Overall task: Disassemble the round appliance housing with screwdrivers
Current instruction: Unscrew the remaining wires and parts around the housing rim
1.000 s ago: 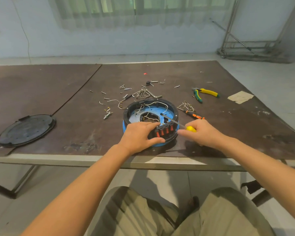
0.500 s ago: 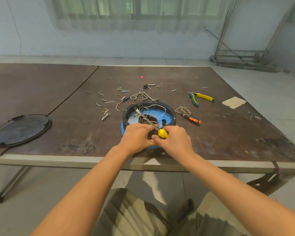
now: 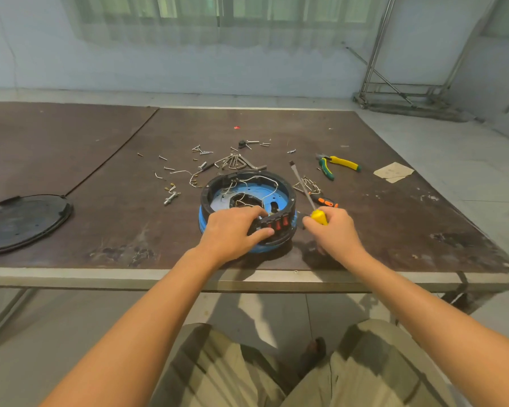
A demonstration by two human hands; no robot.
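Round housing (image 3: pixel 288 198) sits on the worktop (image 3: pixel 394 224), just left of the right grip (image 3: pixel 332 230). That grip is closed round the yellow screwdriver (image 3: pixel 318 216); its shaft slants up and away, with the tip outside the rim. The left grip (image 3: pixel 232 230), nearer, clasps the housing's near edge.

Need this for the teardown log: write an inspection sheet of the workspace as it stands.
Surface: brown table, scuffed, worn patches near the front edge.
Job's things: round housing open on top, blue inside; yellow-handled screwdriver, tip raised clear of it.
Clutter: loose screws, hex keys, pliers, orange-handled tool, round black cover far left, paper scrap.
Grippers: left hand grips the housing's near rim; right hand grips the screwdriver handle.
Cables: thin white wires inside the housing.
Surroundings: metal frame at back right, curtained window.
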